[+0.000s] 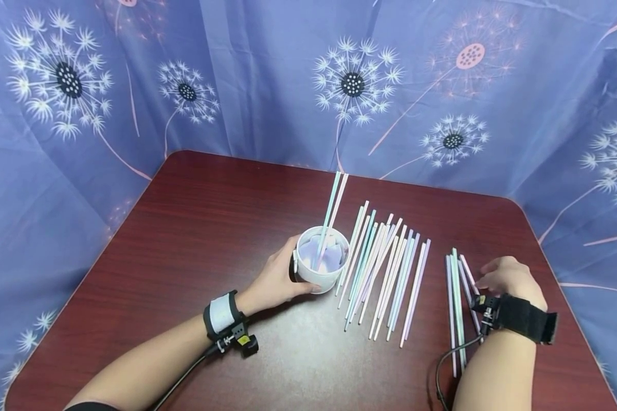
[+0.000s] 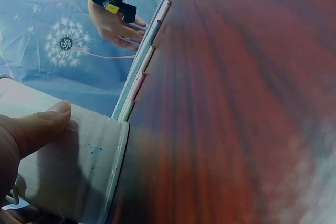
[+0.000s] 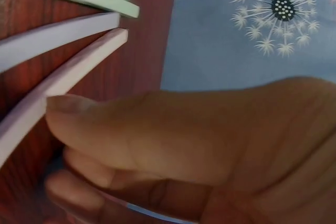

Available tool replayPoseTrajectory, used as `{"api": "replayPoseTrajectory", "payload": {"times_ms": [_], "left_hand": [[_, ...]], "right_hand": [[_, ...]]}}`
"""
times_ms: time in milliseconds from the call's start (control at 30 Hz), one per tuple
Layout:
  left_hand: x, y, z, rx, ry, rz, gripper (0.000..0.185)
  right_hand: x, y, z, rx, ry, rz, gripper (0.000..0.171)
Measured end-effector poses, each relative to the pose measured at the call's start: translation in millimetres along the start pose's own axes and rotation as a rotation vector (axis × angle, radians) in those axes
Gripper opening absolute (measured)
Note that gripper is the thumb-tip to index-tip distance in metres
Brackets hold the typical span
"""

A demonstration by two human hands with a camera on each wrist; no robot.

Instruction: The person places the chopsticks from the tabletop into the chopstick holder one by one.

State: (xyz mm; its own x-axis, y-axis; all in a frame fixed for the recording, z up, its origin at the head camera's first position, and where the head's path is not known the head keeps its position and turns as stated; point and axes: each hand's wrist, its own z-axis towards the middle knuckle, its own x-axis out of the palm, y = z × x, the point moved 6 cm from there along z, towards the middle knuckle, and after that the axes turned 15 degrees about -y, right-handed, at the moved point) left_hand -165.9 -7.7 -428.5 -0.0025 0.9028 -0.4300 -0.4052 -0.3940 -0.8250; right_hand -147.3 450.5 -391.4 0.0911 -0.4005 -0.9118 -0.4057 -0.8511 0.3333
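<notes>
A white mug (image 1: 323, 281) stands at the middle of the table, with my left hand (image 1: 280, 278) gripping its side. In the left wrist view the thumb (image 2: 39, 127) lies along the mug's wall. Two slim pastel sticks (image 1: 334, 200), one mint and one pinkish, lean upright in the mug. My right hand (image 1: 514, 279) is at the right, beside a small group of sticks (image 1: 457, 308). In the right wrist view its thumb tip overlaps the edge of a pale pink stick (image 3: 79, 69), while the other fingers bend loosely below.
A wide spread of pastel sticks (image 1: 385, 268) lies just right of the mug, some crossing. The dark red wooden table (image 1: 195, 228) has a blue dandelion-print curtain (image 1: 267, 85) behind it. A cable (image 1: 444, 365) runs along the right forearm.
</notes>
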Motion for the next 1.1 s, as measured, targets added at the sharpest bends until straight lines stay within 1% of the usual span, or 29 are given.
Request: {"api": "replayPoseTrajectory", "payload": {"times_ms": [200,367,567,733,933,1100], "left_hand": [[-0.4,-1.0,-0.1,0.004,-0.001,0.003,0.102],[-0.4,-1.5,0.0,0.004,0.000,0.002,0.102],[-0.4,-1.6,-0.6,0.006,0.002,-0.001,0.104],[0.1,-1.1,-1.2,0.004,0.005,-0.004,0.104],[0.3,-0.3,-0.9,0.012,0.000,-0.007,0.104],[0.1,-0.3,-0.4,0.016,-0.004,-0.007,0.104]], "right_hand": [[3,-3,1,0.011,-0.013,0.008,0.046],[7,-2,3,-0.005,0.005,0.006,0.043],[12,3,6,-0.022,0.009,0.008,0.030],[13,6,6,-0.029,0.002,0.011,0.031],[13,6,8,-0.030,-0.047,0.022,0.037],[5,11,6,-0.048,-0.150,0.021,0.036]]}}
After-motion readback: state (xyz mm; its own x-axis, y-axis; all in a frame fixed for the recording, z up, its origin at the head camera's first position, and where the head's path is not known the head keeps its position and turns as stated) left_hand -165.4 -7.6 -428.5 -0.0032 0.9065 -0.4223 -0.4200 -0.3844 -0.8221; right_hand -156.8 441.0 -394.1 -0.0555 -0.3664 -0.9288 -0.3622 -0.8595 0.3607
